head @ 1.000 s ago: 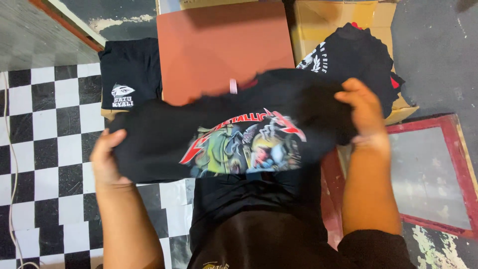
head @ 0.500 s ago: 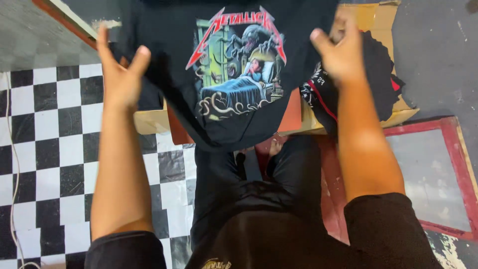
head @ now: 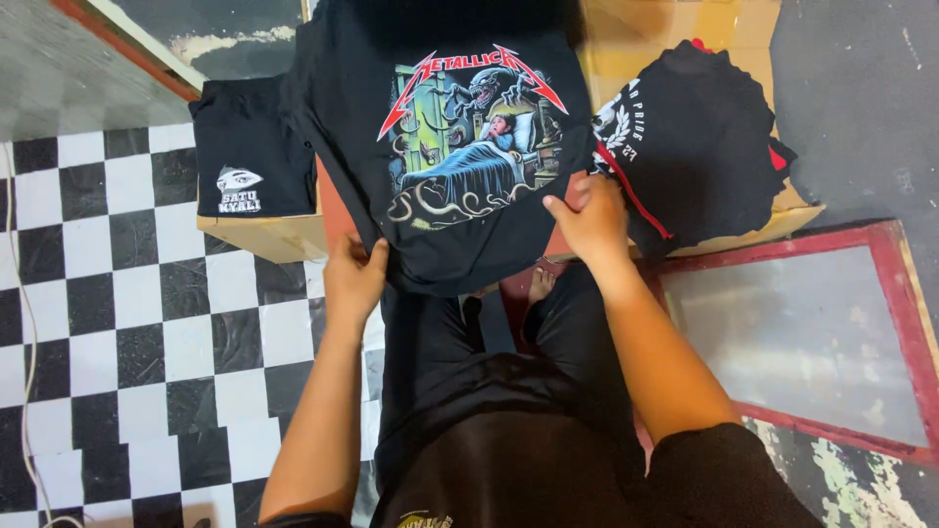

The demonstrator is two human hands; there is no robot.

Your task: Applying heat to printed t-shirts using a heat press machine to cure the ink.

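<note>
Our left hand point(head: 354, 279) and right hand point(head: 590, 220) each pinch the lower edge of a black T-shirt point(head: 460, 147), now spread print-up just beyond them; a moment ago we held it raised in the air. Left of our left hand lies a folded black shirt point(head: 242, 161). Right of our right hand, a heap of black shirts point(head: 699, 147) rests on a cardboard box point(head: 797, 217).

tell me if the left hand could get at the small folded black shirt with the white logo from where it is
Probably yes: the left hand grips the printed black shirt at its lower edge, and the folded shirt lies just up and left on the box, nothing between. It would have to let go first.
</note>
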